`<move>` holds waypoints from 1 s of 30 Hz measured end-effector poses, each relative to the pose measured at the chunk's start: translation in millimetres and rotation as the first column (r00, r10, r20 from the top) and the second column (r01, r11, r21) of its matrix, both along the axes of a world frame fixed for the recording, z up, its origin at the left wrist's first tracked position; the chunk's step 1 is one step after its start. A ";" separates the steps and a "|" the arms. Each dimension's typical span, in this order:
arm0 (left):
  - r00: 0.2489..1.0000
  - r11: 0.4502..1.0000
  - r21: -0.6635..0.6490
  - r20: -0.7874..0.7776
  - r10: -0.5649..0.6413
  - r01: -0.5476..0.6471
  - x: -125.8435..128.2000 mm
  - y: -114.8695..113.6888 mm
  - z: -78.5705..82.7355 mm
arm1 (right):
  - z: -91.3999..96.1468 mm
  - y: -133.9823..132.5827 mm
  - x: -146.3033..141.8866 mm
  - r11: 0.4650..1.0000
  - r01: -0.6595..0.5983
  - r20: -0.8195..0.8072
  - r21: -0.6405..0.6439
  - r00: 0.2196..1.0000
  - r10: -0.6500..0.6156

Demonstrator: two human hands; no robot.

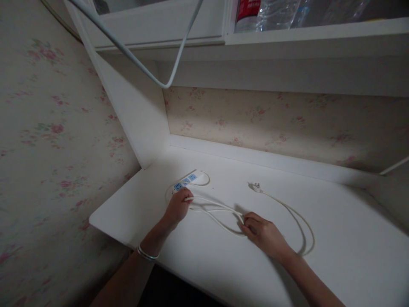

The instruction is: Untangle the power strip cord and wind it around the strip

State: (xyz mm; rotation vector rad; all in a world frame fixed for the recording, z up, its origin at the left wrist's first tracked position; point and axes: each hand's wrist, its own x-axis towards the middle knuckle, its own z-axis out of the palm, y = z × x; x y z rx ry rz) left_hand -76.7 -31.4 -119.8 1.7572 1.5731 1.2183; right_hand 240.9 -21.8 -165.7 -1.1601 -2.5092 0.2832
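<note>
A white power strip with blue sockets lies on the white desk, near its back left corner. Its white cable runs in loops across the desk and ends in a plug lying free. My left hand is closed round the cable strands just in front of the strip. My right hand is closed on the gathered cable loops further right. A loose loop lies beyond my right hand.
A white side panel stands at the desk's left. Floral wallpaper covers the back wall. An overhead shelf holds plastic bottles. A white hanger hangs from above. The desk's front edge is close to me.
</note>
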 end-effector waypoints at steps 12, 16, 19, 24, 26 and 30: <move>0.791 0.859 -0.291 0.581 -0.190 0.421 -18.9 -18.1 18.4 | 10.4 -3.1 -3.6 0.994 -0.069 0.156 0.082 0.986 0.056; 0.771 0.653 -0.453 0.536 -0.345 0.607 -27.9 -21.5 37.4 | -2.3 -2.4 0.4 0.993 -0.051 0.100 0.108 0.994 0.041; 0.848 0.617 -0.582 0.377 -0.372 0.530 -16.0 -18.1 37.9 | -7.7 -0.5 -1.0 0.989 -0.063 0.048 0.130 0.997 0.057; 0.824 0.625 -0.564 0.203 -0.528 0.540 31.6 -16.4 33.2 | -4.7 0.4 -10.9 0.986 -0.039 -0.034 0.162 0.998 0.045; 0.823 0.668 -0.529 0.115 -0.556 0.524 51.0 -17.7 34.8 | -2.2 0.4 -14.6 0.986 -0.029 -0.069 0.167 0.997 0.041; 0.859 0.857 -0.297 -0.173 -0.482 0.421 70.9 -15.6 38.2 | -0.2 1.6 -16.2 0.989 -0.008 -0.174 0.148 0.984 0.034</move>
